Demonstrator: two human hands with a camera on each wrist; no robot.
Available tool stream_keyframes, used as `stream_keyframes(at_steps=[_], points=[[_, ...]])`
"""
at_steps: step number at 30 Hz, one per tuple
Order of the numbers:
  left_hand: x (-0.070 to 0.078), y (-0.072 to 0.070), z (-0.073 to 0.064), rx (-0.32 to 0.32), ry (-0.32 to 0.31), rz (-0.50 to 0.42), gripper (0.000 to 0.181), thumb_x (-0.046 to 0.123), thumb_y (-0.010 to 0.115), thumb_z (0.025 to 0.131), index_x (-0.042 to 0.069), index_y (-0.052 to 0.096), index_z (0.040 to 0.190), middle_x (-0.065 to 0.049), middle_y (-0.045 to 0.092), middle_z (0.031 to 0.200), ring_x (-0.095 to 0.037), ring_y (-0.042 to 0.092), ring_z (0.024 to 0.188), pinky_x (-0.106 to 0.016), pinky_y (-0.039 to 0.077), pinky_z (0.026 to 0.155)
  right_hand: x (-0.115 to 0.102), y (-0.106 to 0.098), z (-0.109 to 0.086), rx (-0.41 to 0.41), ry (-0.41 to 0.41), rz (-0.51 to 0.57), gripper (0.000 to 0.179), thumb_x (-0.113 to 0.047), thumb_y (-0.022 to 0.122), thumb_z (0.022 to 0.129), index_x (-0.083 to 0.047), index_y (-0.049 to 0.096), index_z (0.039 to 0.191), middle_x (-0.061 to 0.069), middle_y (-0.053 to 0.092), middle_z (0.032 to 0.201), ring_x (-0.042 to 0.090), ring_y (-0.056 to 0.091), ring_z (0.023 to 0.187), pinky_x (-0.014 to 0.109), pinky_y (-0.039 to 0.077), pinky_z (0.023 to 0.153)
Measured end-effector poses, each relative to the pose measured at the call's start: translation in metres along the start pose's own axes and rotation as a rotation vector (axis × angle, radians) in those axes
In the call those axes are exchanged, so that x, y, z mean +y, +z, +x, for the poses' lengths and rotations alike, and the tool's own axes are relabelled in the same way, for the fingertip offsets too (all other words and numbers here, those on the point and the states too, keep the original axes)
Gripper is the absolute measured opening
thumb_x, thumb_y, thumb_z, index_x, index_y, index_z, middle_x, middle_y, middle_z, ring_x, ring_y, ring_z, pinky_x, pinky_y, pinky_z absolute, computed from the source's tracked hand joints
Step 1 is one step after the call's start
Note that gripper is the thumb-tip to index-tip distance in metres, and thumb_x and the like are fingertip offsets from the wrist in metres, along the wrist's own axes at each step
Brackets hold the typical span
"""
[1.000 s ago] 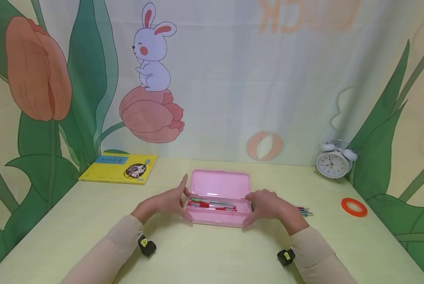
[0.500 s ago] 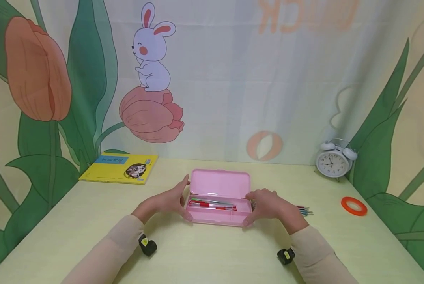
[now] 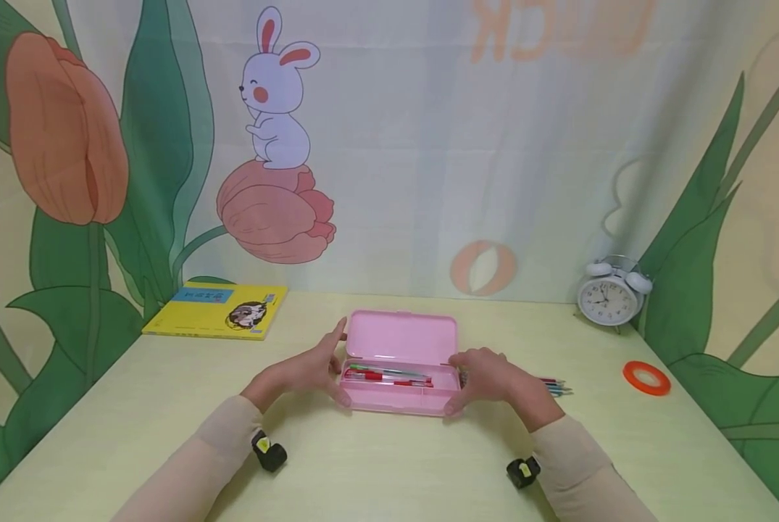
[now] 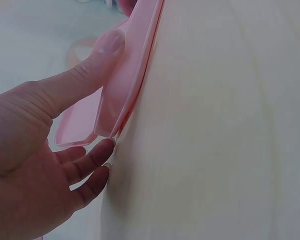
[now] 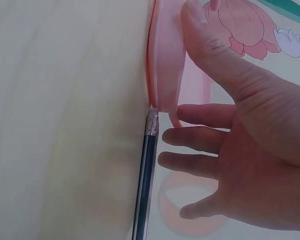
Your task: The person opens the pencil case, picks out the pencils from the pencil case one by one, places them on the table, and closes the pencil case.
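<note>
A pink plastic pencil case (image 3: pixel 389 402) lies on the table with its lid (image 3: pixel 402 335) raised. Red pens (image 3: pixel 376 376) and a green-ended pen (image 3: pixel 356 367) lie in its rear compartment. My left hand (image 3: pixel 307 370) is at the left end, thumb along the front side; in the left wrist view, fingertips (image 4: pixel 107 145) are right at the case's end. At the right end, my right hand (image 3: pixel 487 375) has its thumb at the front corner. Its other fingers (image 5: pixel 197 139) are spread and fairly straight beside the end in the right wrist view.
Several pencils (image 3: pixel 556 387) lie behind the right wrist; one dark pencil (image 5: pixel 147 175) shows close to the case's right end. Further right are an orange tape roll (image 3: pixel 646 378) and a white alarm clock (image 3: pixel 609 299). A yellow book (image 3: pixel 216 312) lies at the back left.
The whole head view shifts slightly left. Both hands stay at the ends of the pencil case, and its lid remains raised.
</note>
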State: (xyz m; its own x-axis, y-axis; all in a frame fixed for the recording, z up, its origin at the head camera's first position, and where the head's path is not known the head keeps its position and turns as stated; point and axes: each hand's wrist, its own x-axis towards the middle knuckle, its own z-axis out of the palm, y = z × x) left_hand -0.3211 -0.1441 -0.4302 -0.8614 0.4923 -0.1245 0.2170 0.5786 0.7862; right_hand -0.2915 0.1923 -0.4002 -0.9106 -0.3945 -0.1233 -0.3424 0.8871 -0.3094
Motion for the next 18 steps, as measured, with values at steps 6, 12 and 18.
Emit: stream_keyframes(at_steps=[6, 12, 18], points=[[-0.0030, 0.0003, 0.0002, 0.001, 0.005, -0.022, 0.143, 0.026, 0.094, 0.069, 0.019, -0.017, 0.159, -0.011, 0.028, 0.154, -0.024, 0.053, 0.104, -0.043, 0.043, 0.099, -0.0018, 0.0013, 0.0004, 0.011, 0.047, 0.078, 0.098, -0.046, 0.096, 0.059, 0.001, 0.051, 0.132, 0.016, 0.064, 0.125, 0.033, 0.057, 0.114, 0.069, 0.027, 0.105], [-0.0038, -0.0001, 0.0012, -0.005, -0.014, -0.010, 0.144, 0.029, 0.093, 0.070, 0.019, -0.020, 0.158, -0.010, 0.031, 0.151, -0.022, 0.054, 0.100, -0.039, 0.043, 0.094, -0.0015, 0.0031, 0.0022, 0.063, 0.077, 0.119, 0.117, -0.043, 0.098, 0.056, 0.002, 0.034, 0.143, 0.018, 0.059, 0.130, 0.033, 0.056, 0.116, 0.066, 0.024, 0.108], [0.0001, -0.0012, -0.0014, -0.017, -0.041, -0.008, 0.141, 0.030, 0.093, 0.070, 0.018, -0.017, 0.159, -0.010, 0.034, 0.151, -0.023, 0.054, 0.100, -0.040, 0.043, 0.094, 0.0009, 0.0032, 0.0034, 0.090, 0.047, 0.158, 0.149, -0.042, 0.099, 0.054, 0.007, 0.000, 0.155, 0.016, 0.052, 0.145, 0.039, 0.048, 0.131, 0.071, 0.014, 0.109]])
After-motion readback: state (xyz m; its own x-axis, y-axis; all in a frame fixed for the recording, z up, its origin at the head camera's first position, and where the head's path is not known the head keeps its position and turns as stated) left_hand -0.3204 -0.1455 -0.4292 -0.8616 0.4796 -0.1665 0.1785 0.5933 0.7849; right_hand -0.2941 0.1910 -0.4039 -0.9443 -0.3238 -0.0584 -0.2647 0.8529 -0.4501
